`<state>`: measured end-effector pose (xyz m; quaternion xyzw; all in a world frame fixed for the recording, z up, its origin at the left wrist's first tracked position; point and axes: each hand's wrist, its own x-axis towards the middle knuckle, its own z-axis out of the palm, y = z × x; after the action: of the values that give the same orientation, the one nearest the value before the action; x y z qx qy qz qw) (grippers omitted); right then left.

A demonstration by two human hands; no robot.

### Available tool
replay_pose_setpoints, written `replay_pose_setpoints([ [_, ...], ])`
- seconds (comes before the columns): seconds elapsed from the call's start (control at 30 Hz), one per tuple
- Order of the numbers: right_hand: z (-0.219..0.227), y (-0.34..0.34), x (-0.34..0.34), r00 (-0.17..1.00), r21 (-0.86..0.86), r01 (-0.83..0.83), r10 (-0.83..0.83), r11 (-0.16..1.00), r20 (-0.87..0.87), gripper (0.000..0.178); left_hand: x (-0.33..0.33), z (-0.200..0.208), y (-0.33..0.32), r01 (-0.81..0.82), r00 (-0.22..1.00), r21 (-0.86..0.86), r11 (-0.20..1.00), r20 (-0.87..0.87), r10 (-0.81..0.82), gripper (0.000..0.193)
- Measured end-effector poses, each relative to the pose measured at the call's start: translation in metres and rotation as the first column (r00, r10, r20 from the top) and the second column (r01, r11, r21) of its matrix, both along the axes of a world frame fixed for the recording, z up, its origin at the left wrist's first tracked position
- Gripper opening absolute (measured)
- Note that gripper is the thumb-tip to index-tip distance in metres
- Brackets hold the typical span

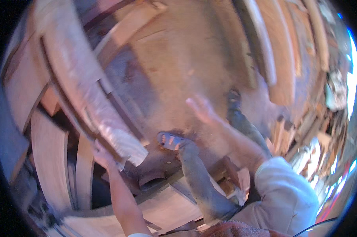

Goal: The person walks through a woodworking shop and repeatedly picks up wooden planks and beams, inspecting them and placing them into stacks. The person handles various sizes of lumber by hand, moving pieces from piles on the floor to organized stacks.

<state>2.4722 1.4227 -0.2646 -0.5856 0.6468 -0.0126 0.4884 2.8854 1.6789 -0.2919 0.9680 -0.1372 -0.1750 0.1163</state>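
My left hand (pixel 103 156) is at the side edge of a long pale wooden plank (pixel 82 75), close to the plank's near end. Motion blur hides how its fingers are bent, so I cannot tell whether they grip the wood. The plank slants from the upper left toward the middle and has a shiny, light patch at its near end. Out in front of me, my right hand (pixel 202 108) is held over the brown floor, blurred, with fingers apart and nothing in them.
Several curved-looking boards (pixel 50 154) lie at the left. Long planks (pixel 281 51) stretch along the upper right. Scrap wood (pixel 304 124) is piled at the right, near a pale bundle (pixel 336 93). My sandalled foot (pixel 172 141) is on the floor (pixel 174 63) near wooden pieces (pixel 170 209).
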Motion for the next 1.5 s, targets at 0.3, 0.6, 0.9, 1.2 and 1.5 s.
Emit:
replay_pose_setpoints([
  [0.3,0.025,-0.262,-0.356,0.809,-0.517,0.097,-0.371,0.850,-0.457,0.056,-0.019,0.021,-0.024,0.029,0.997,-0.087,0.996,0.076,-0.023,0.059],
  [0.6,-0.014,-0.276,-0.382,0.812,-0.260,0.523,-0.568,0.811,-0.138,0.074,0.002,0.020,-0.013,0.018,0.996,-0.046,0.999,0.093,-0.013,0.057],
  [0.9,-0.006,-0.221,-0.350,0.734,-0.588,0.022,-0.413,0.808,-0.539,0.055,-0.014,0.018,-0.029,0.070,0.996,-0.197,0.978,0.063,-0.059,0.049],
  [1.2,0.065,-0.036,-0.093,0.902,-0.391,-0.272,0.091,0.879,-0.422,0.056,-0.015,0.025,-0.021,0.018,0.997,-0.159,0.987,0.072,-0.007,0.051],
  [1.5,0.129,-0.037,-0.102,0.980,-0.495,-0.094,-0.006,0.864,-0.197,0.064,0.021,0.056,-0.015,0.032,0.987,-0.062,0.998,-0.156,-0.042,0.066],
])
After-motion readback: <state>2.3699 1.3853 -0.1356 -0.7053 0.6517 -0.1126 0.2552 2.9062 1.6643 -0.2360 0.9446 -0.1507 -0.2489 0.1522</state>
